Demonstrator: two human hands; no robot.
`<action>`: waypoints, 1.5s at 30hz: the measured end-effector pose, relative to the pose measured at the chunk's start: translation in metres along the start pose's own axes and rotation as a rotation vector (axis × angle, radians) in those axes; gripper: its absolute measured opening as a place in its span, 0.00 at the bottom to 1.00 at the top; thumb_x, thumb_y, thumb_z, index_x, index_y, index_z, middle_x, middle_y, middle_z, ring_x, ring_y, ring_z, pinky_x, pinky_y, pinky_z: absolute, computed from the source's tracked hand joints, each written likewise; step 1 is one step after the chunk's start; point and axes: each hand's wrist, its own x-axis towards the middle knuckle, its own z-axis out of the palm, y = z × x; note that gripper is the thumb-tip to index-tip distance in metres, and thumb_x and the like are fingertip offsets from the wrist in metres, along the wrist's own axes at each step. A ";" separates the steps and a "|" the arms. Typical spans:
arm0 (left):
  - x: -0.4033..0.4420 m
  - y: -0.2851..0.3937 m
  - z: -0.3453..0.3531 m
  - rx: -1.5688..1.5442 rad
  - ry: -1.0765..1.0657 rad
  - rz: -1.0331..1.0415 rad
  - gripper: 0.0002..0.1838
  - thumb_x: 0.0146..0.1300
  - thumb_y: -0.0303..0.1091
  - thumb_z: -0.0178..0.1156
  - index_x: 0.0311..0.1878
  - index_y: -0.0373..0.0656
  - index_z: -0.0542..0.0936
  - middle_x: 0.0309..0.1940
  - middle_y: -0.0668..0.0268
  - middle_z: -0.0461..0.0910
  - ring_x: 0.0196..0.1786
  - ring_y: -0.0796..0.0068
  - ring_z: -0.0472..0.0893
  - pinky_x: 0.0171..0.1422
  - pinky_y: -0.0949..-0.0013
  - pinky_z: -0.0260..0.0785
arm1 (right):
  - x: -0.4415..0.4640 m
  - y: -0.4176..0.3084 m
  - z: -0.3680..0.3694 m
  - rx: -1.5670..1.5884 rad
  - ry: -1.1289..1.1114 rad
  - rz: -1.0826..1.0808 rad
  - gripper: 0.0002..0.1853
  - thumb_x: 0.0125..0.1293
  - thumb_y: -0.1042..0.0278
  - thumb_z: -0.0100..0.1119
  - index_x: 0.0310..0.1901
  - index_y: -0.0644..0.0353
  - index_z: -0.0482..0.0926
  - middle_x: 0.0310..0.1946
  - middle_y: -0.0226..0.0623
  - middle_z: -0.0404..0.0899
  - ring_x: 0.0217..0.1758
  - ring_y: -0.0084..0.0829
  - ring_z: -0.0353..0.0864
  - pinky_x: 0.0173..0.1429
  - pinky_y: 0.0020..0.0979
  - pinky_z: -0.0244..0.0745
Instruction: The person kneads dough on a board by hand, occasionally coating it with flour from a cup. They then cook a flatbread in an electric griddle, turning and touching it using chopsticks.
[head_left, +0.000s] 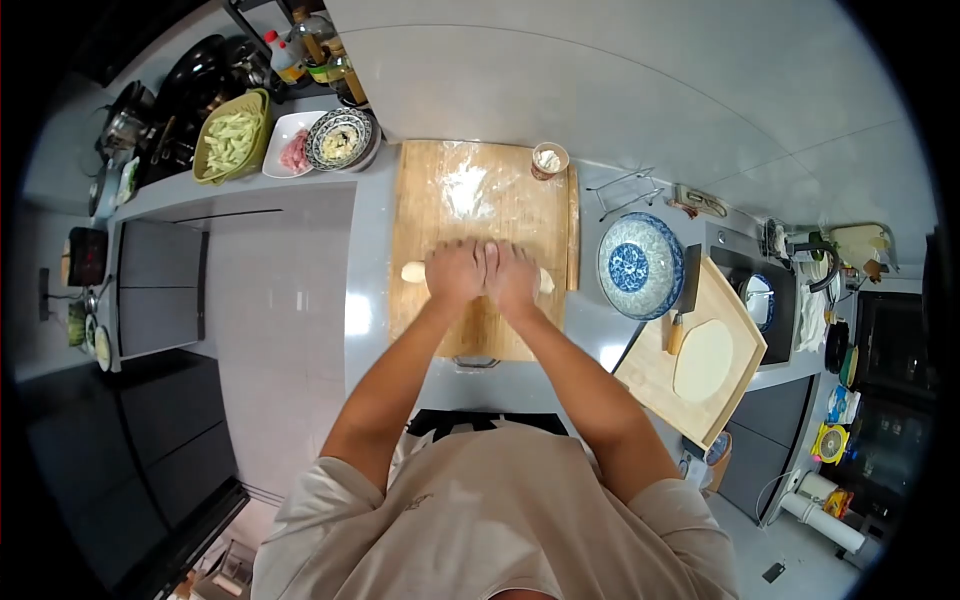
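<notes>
A pale roll of dough (413,272) lies crosswise on a wooden cutting board (420,200). My left hand (455,270) and my right hand (514,272) press down on its middle side by side, thumbs touching. Both hands' fingers are bent over the dough and hide most of it; only its two ends stick out. A small cup of white powder (548,160) stands at the board's far right corner. Shiny clear film or a wet sheen covers the far part of the board.
On the right are a blue-and-white bowl (640,265), a cleaver (678,325) and a wooden tray (640,375) bearing flat dough (704,360). At the far left stand a green basket of cut vegetables (232,140), a dish of meat (293,152) and a patterned bowl (340,140).
</notes>
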 end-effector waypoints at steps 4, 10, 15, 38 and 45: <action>-0.043 -0.010 0.033 -0.077 0.308 0.069 0.16 0.77 0.44 0.54 0.50 0.47 0.87 0.45 0.58 0.86 0.53 0.52 0.80 0.62 0.48 0.65 | -0.043 0.002 0.014 -0.141 0.122 -0.062 0.16 0.78 0.53 0.54 0.53 0.52 0.84 0.53 0.39 0.83 0.60 0.45 0.77 0.64 0.51 0.65; -0.022 -0.016 0.034 -0.059 0.413 0.126 0.13 0.75 0.44 0.58 0.49 0.48 0.86 0.46 0.63 0.84 0.52 0.56 0.78 0.60 0.50 0.65 | -0.024 0.010 0.017 -0.224 0.064 -0.079 0.16 0.77 0.51 0.54 0.56 0.50 0.84 0.57 0.36 0.81 0.63 0.43 0.76 0.65 0.49 0.65; 0.037 -0.016 0.026 0.056 0.269 0.018 0.14 0.75 0.46 0.58 0.47 0.47 0.86 0.43 0.61 0.83 0.50 0.56 0.78 0.57 0.50 0.66 | 0.037 0.014 0.026 -0.355 0.114 -0.068 0.14 0.75 0.49 0.59 0.46 0.50 0.83 0.48 0.35 0.81 0.54 0.42 0.77 0.60 0.48 0.67; -0.040 0.008 0.024 -0.018 0.067 -0.054 0.20 0.78 0.48 0.51 0.54 0.48 0.88 0.50 0.55 0.87 0.60 0.47 0.81 0.73 0.44 0.65 | -0.017 0.026 0.007 -0.242 0.018 -0.151 0.16 0.79 0.54 0.53 0.40 0.53 0.85 0.41 0.40 0.87 0.53 0.46 0.81 0.63 0.49 0.69; -0.073 -0.001 0.046 -0.045 0.333 0.091 0.22 0.76 0.44 0.55 0.68 0.47 0.81 0.66 0.52 0.76 0.69 0.46 0.72 0.77 0.42 0.57 | -0.042 0.034 0.011 -0.117 0.171 -0.318 0.17 0.76 0.50 0.54 0.50 0.51 0.85 0.55 0.35 0.82 0.62 0.41 0.75 0.66 0.50 0.62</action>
